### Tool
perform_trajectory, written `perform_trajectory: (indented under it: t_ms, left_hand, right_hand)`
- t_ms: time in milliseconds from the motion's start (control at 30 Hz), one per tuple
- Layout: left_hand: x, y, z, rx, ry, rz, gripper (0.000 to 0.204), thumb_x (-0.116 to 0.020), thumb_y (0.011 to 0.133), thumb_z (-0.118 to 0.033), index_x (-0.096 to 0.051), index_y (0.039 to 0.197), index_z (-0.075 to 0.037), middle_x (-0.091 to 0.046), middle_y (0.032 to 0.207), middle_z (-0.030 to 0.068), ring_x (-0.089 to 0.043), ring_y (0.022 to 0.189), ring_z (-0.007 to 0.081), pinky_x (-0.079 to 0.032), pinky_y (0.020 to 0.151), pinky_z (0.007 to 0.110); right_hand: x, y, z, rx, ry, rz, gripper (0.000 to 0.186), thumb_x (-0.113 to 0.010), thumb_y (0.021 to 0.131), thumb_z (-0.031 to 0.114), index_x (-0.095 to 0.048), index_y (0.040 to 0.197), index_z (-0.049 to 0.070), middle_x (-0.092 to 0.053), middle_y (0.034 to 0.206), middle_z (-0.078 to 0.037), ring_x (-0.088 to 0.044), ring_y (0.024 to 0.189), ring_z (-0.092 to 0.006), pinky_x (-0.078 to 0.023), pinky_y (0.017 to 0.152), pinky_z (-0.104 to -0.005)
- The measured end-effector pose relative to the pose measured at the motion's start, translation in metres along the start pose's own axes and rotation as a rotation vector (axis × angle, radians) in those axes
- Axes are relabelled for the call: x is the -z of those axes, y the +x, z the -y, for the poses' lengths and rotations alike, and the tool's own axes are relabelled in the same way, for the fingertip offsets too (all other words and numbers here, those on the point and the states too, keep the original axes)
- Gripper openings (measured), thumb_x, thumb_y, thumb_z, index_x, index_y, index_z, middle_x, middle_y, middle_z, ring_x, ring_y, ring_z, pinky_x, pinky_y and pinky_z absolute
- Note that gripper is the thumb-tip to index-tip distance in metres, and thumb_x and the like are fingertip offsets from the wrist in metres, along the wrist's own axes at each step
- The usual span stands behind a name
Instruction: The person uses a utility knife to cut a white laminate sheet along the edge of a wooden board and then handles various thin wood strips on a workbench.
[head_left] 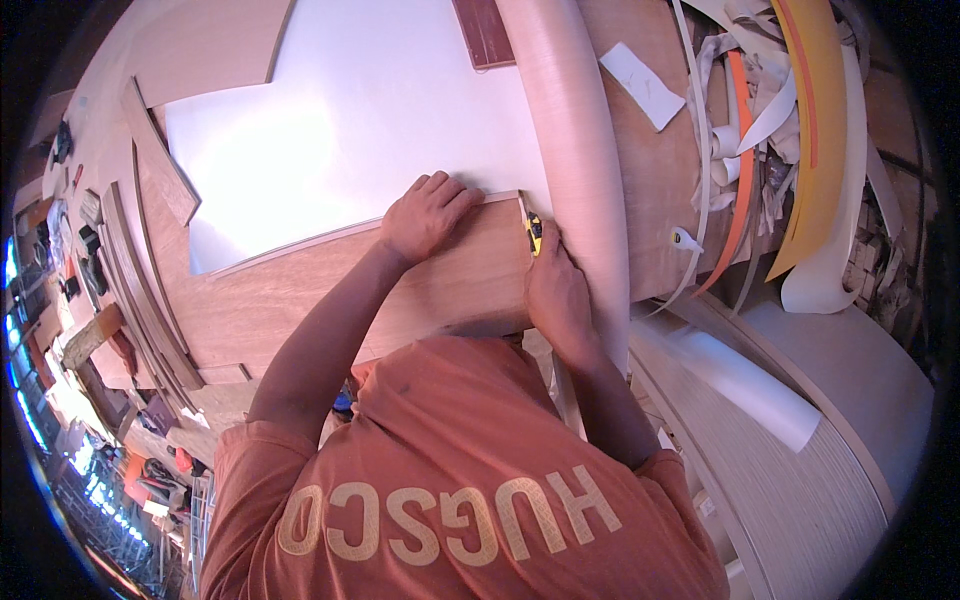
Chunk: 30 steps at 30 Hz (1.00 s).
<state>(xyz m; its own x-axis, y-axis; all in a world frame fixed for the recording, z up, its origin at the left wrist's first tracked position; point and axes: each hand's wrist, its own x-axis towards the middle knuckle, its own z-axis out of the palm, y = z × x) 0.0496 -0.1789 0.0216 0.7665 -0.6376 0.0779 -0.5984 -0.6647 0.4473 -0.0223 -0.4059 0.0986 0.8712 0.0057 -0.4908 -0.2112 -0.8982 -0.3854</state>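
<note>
A utility knife [534,236] with a yellow and black body is gripped in my right hand [558,295]. Its blade points away from me, at the right end of a narrow straight strip [330,231]. This strip runs along the near edge of a glossy white sheet [370,110] lying on the wooden tabletop [430,280]. My left hand [430,217] presses down on the strip with its fingers curled together, to the left of the knife. What lies beneath that palm is hidden.
A pale rolled sheet [575,140] lies right of the white sheet. A dark red block [485,35] rests at the far side. Offcuts and an orange strip [742,170] are heaped right, near a tape measure [686,239]. Brown boards [210,50] and long strips [145,270] lie left.
</note>
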Motion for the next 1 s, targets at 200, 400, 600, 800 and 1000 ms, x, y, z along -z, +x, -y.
perform_trajectory:
  t_ms: [200, 400, 600, 800, 1000]
  left_hand:
    - [-0.001, -0.002, 0.002, -0.011, 0.043, -0.009, 0.034, -0.062, 0.091, -0.016, -0.064, 0.125, -0.014, -0.063, 0.11, 0.0045, -0.06, 0.108, 0.0239, -0.051, 0.094, 0.037]
    - [-0.003, -0.003, 0.002, -0.017, 0.004, 0.026, 0.045, -0.065, 0.086, -0.012, -0.064, 0.132, -0.015, -0.063, 0.108, 0.0078, -0.059, 0.104, 0.0283, -0.051, 0.092, 0.04]
    - [-0.005, -0.001, -0.002, -0.035, 0.102, 0.035, 0.043, -0.062, 0.088, -0.012, -0.063, 0.131, -0.017, -0.061, 0.108, 0.0061, -0.059, 0.106, 0.0249, -0.05, 0.093, 0.039]
    - [-0.004, -0.008, 0.003, -0.026, 0.046, -0.121, 0.028, -0.06, 0.091, -0.017, -0.066, 0.118, -0.014, -0.063, 0.1, 0.0098, -0.063, 0.101, 0.0277, -0.051, 0.089, 0.043]
    - [0.078, -0.033, -0.075, 0.048, -0.194, -0.19, 0.032, -0.057, 0.095, -0.02, -0.066, 0.125, -0.012, -0.065, 0.105, 0.0181, -0.07, 0.095, 0.0377, -0.059, 0.073, 0.05]
  right_hand:
    - [0.009, 0.004, 0.02, -0.077, -0.122, 0.102, 0.052, -0.052, 0.099, 0.006, -0.033, 0.146, -0.005, -0.067, 0.113, -0.035, -0.07, 0.101, -0.0512, -0.058, 0.086, -0.0583]
    - [0.002, 0.013, 0.014, -0.081, -0.217, 0.17, 0.047, -0.05, 0.099, 0.007, -0.036, 0.142, -0.005, -0.07, 0.106, -0.033, -0.072, 0.094, -0.0501, -0.059, 0.083, -0.0574]
    - [-0.011, -0.001, -0.008, -0.063, -0.21, 0.185, 0.044, -0.054, 0.099, 0.011, -0.041, 0.138, -0.006, -0.072, 0.099, -0.032, -0.074, 0.088, -0.0487, -0.063, 0.075, -0.0535]
    - [-0.003, 0.002, -0.006, -0.137, -0.135, 0.245, 0.042, -0.048, 0.101, 0.015, -0.043, 0.139, -0.004, -0.068, 0.117, -0.036, -0.069, 0.106, -0.0519, -0.055, 0.089, -0.0606]
    - [0.004, -0.028, -0.024, 0.146, 0.012, -0.063, 0.052, -0.066, 0.096, 0.019, -0.051, 0.141, -0.002, -0.068, 0.121, -0.032, -0.063, 0.117, -0.0507, -0.051, 0.096, -0.0551]
